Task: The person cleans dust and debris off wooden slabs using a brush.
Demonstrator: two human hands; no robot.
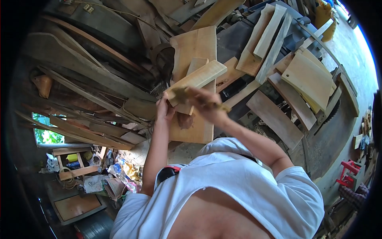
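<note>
Short plank: the short plank [209, 75] lies aslant over the wide board [195, 40], its near-left end raised toward the hands; a narrower piece [197, 63] crosses beneath it.
Left hand: the left hand [164, 109] grips the plank's near end, above the wide board's left edge.
Right hand: the right hand [207, 105] is closed round a yellow-brown tool [181, 95], over the wide board; blur hides the tool's kind.
Work at the plank: the tool seems to be in use at the gripped end, though contact cannot be told. Working there calls for a steady left grip, fingertips out of the tool's path.
Near part of the wide board: a rounded brown thing [185, 120], unclear, sits just below the plank and could get in the way.
Left of the wide board: long wooden strips [85, 89] crowd the left arm's side.
Right of the wide board: curved boards [308, 77] and a toothed blade [334, 110] limit room for reaching outward.
</note>
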